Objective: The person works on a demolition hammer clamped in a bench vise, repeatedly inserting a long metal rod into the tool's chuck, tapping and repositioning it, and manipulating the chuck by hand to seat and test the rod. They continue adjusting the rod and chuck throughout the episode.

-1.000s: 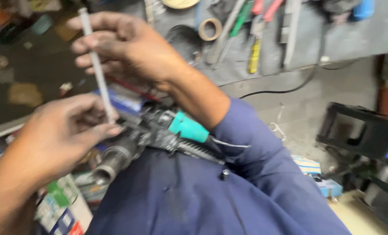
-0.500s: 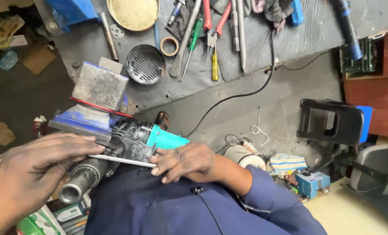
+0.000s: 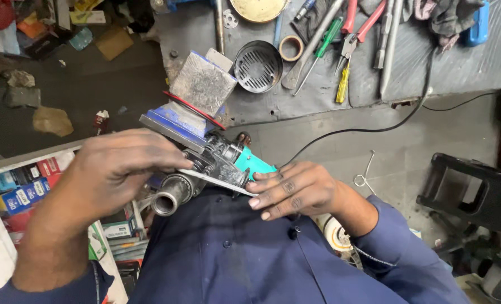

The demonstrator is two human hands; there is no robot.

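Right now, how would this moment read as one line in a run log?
left hand: holds thin white rod | right hand: fingertips at rod's end | power tool: on lap, teal body | floor: hand tools

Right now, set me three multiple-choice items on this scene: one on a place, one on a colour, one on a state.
1. Where does the power tool lie?
A. On the person's lap, between both hands
B. On the grey mat among the hand tools
C. Inside the black crate

2. What colour is the tool's rear housing?
A. Yellow
B. Teal
C. Red

3. What is the thin flat strip doing?
A. Lying loose on the floor
B. Hanging from a hook
C. Held across the tool, an end at each hand

Answers: 1 A, the tool rests on blue clothing between the left hand and right hand. 2 B, teal plastic shows by the right fingers. 3 C, each hand's fingers meet one end of the strip.
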